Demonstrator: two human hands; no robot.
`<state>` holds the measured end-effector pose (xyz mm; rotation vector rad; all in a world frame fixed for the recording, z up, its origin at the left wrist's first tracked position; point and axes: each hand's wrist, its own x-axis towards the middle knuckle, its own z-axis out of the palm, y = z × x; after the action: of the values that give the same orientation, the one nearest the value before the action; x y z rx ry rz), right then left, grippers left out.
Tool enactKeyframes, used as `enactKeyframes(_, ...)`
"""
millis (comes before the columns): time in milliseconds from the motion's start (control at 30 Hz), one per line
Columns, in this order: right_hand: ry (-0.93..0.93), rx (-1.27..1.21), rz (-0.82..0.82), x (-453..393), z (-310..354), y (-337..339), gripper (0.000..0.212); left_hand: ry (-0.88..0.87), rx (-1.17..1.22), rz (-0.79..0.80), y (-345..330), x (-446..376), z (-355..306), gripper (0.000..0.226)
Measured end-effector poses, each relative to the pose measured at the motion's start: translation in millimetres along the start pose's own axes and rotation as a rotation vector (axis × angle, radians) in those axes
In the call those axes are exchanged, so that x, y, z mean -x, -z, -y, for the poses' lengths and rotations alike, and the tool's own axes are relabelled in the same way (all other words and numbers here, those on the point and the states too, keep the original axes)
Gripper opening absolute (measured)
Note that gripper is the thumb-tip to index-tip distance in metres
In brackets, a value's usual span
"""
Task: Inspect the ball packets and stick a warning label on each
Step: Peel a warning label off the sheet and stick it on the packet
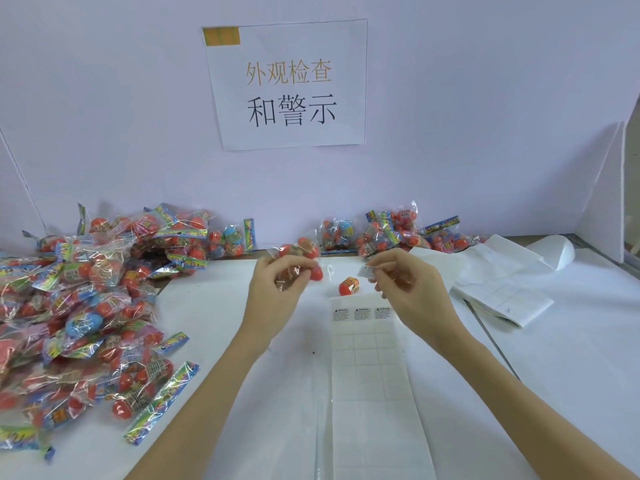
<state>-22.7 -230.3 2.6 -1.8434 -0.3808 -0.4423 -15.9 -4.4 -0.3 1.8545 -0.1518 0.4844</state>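
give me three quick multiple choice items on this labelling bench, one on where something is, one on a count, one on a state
1. Where does the big heap of ball packets lie?
A. to the person's left
B. to the person's right
C. on the label sheet

2. How many printed warning labels remain on the label sheet?
A. none
B. three
C. ten

3. What is the right hand doing?
A. lying flat on the table
B. pinching a peeled warning label
C. gripping the loose ball

Answers:
1. A, the heap fills the left side of the table.
2. B, three printed labels sit in the sheet's top row, and the cells below are blank.
3. B, the label is between its fingertips, while the left hand holds a packet and the loose ball lies untouched.
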Motion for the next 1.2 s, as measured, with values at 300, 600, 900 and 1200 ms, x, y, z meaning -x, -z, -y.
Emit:
enactKeyframes(300,-0.039,-0.253,-0.001,4,20,-5,0.037,-0.047,0.29,0.113,-11,12,-16,0.05)
enactKeyframes(600,0.028,-0.149,-0.105,7,20,-12,0.037,-0.029,0.325,0.146,-16,16,-21,0.051)
enactKeyframes(900,-0.209,-0.575,-0.139,2,26,-6,0.037,0.064,0.405,0.113,-18,17,-23,0.029)
enactKeyframes(1200,-0.075,-0.289,-0.056,6,29,-7,0.04,0.029,0.299,0.162,-18,21,-28,0.042)
